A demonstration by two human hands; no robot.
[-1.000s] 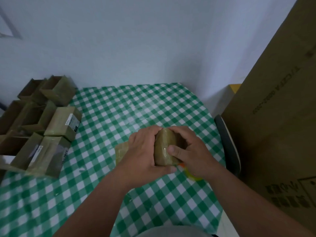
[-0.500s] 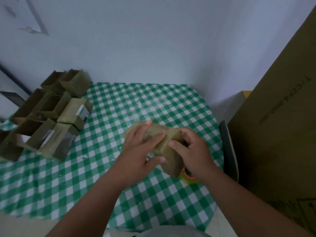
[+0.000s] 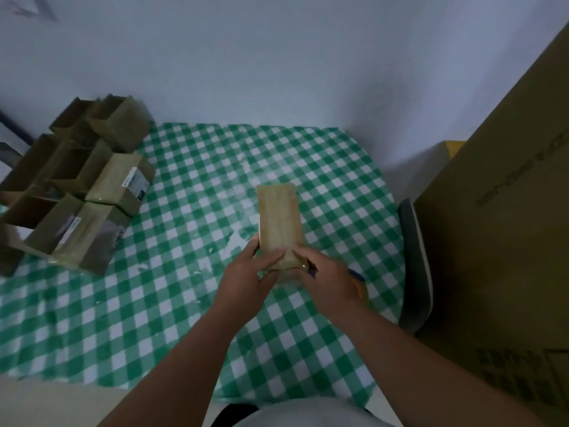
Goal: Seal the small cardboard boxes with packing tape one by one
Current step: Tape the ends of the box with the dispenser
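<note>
A small brown cardboard box (image 3: pixel 279 219) lies lengthwise on the green checked tablecloth (image 3: pixel 191 186), its long top face glossy with tape. My left hand (image 3: pixel 250 272) grips the box's near end, thumb on top. My right hand (image 3: pixel 329 280) holds the near right corner, where a piece of tape sticks out, with fingers curled round a small dark tool with a blue part. A yellow tape roll (image 3: pixel 363 286) peeks out from under my right hand, mostly hidden.
Several small cardboard boxes (image 3: pixel 77 186), some open and some closed with white labels, are stacked at the table's left edge. A very large cardboard carton (image 3: pixel 498 226) stands at the right, with a dark chair back (image 3: pixel 415 266) between it and the table.
The box has turned from tilted across my hands to lying flat and pointing away from me. Both hands have slid to its near end. The camera has tilted down.
</note>
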